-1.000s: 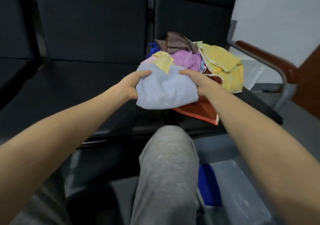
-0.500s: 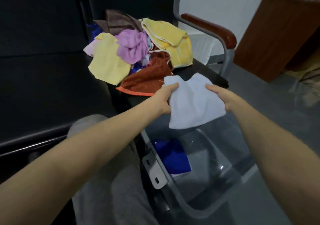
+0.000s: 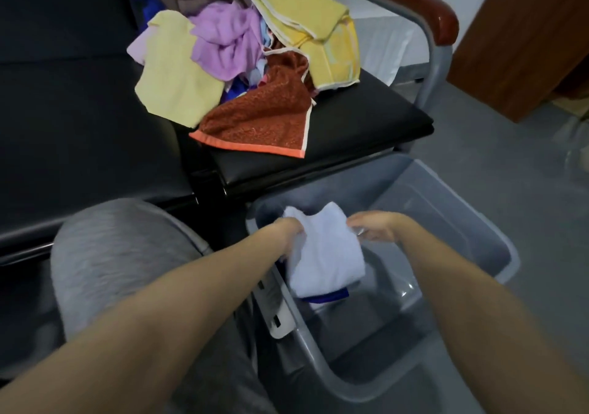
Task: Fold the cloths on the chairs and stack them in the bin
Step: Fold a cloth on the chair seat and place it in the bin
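- Chairs (image 3: 366,127) with black seats fill the back of the scene. The one by the wooden armrest carries the unfolded pile.
- Bin (image 3: 462,209), clear and grey, stands on the floor just in front of that seat, beside the person's grey-trousered knee (image 3: 121,254).
- Pile of loose cloths (image 3: 242,63), yellow, purple, brown and rust, lies where it lay a second ago, well apart from the hands now.
- Folded pale cloth (image 3: 325,254) has come a long way. A second ago it sat on the seat against the pile, and half a second ago it hung above the bin's rim. Now it is down inside the bin, over a blue cloth (image 3: 331,295) whose edge peeps out beneath.
- Left hand (image 3: 288,233) grips the cloth's left edge, fingers curled into it.
- Right hand (image 3: 373,227) pinches the right edge, though blur hides how tightly.
- Judging by this, one cloth is nearly stacked. Letting go comes next, and most of the pile waits unfolded.
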### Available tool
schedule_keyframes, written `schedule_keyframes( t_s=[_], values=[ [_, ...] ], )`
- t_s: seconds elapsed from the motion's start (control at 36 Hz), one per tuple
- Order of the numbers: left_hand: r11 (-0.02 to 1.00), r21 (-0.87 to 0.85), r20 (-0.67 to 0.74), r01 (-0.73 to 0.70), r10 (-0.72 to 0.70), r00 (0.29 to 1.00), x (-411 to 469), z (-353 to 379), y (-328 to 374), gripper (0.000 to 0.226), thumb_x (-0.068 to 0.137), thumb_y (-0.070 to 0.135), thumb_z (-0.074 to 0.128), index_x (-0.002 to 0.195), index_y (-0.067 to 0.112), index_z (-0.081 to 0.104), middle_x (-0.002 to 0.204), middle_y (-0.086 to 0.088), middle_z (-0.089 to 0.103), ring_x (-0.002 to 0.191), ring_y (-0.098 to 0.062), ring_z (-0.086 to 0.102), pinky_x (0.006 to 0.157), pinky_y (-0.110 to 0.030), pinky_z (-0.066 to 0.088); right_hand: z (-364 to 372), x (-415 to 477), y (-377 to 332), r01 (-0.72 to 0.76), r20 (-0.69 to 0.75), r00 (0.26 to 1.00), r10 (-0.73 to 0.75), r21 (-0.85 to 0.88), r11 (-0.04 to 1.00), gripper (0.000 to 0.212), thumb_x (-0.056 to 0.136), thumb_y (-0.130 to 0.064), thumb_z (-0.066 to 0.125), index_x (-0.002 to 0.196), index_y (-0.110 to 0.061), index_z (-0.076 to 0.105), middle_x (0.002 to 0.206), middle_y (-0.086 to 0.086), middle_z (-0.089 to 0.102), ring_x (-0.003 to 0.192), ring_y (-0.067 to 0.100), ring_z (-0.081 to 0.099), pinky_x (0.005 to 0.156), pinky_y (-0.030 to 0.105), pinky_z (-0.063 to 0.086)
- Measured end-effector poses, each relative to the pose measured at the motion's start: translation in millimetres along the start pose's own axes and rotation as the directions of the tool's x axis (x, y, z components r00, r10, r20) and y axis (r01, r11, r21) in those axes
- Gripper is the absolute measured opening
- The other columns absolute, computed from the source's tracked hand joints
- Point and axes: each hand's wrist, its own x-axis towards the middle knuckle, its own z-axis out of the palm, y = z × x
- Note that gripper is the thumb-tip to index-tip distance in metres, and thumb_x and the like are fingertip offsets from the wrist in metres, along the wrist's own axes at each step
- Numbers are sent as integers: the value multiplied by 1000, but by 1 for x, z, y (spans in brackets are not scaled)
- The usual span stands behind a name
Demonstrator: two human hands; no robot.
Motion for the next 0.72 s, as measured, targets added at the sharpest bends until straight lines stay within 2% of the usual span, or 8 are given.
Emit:
schedule_keyframes(
  t_s=[0.08, 0.19, 0.31, 0.39, 0.47, 0.56, 0.67, 0.72],
  values=[
    [934, 357, -122, -5, 52, 991, 6, -4, -10, 49, 102, 14, 38, 146, -1, 24, 153, -14, 25, 137, -27, 30, 109, -31, 27, 6, 12, -7, -33, -82, 997, 15, -215, 976, 38, 100, -32, 42, 135, -17, 44, 136, 0, 43, 122, 22, 46, 104, 38, 36],
    [721, 682, -38, -123, 203, 979, 14, 0, -11, 27, 97, 6, 45, 123, 3, 53, 139, -18, 47, 128, -30, 45, 100, -33, 36, 10, 22, -12, -31, -104, 995, 3, -271, 962, 37, 101, -26, 39, 135, -12, 44, 140, 8, 44, 110, 24, 52, 103, 39, 39],
    [576, 796, 36, -186, 262, 964, 26, 12, -18, 25, 97, 18, 44, 114, 2, 55, 114, -13, 56, 104, -29, 56, 83, -33, 43, 26, 33, -10, 8, -61, 998, -28, -307, 952, 38, 101, -22, 41, 138, -14, 43, 138, 7, 47, 102, 20, 50, 95, 36, 41],
    [339, 909, 193, -241, 170, 966, 35, 28, -28, 37, 93, 21, 45, 126, 6, 49, 130, -14, 51, 117, -34, 47, 98, -38, 41, 40, 49, 3, 4, -21, 1000, -13, -381, 924, 46, 98, -26, 48, 142, -22, 39, 142, 5, 44, 101, 18, 43, 84, 29, 37],
    [126, 975, 182, -180, 1, 983, 54, 44, -42, 61, 88, 32, 51, 143, 15, 33, 141, -12, 37, 124, -37, 37, 105, -49, 35, 50, 66, 16, -32, -10, 999, 30, -411, 911, 54, 95, -28, 53, 145, -22, 33, 140, 2, 40, 107, 19, 39, 86, 29, 35],
    [-69, 966, 245, -251, -83, 966, 63, 51, -55, 72, 88, 37, 62, 148, 16, 28, 146, -12, 33, 130, -36, 37, 105, -48, 36, 61, 82, 30, -63, -88, 996, 31, -386, 920, 62, 92, -21, 55, 145, -8, 27, 143, 10, 37, 125, 28, 42, 97, 33, 38],
    [-169, 964, 197, -204, -56, 979, 79, 56, -70, 82, 87, 29, 65, 151, 21, 14, 152, -20, 11, 141, -42, 11, 108, -59, 27, 78, 102, 52, -107, -169, 982, 83, -137, 985, 89, 91, -22, 62, 149, 2, -2, 158, 15, 10, 144, 29, 19, 115, 36, 21],
    [-159, 964, 212, -213, -27, 977, 81, 57, -70, 73, 90, 24, 59, 150, 20, 18, 151, -17, 19, 140, -40, 18, 106, -59, 30, 85, 109, 62, -126, -187, 976, 114, -50, 991, 90, 90, -31, 63, 149, 3, 4, 157, 16, 14, 143, 28, 21, 115, 35, 20]
  ],
)
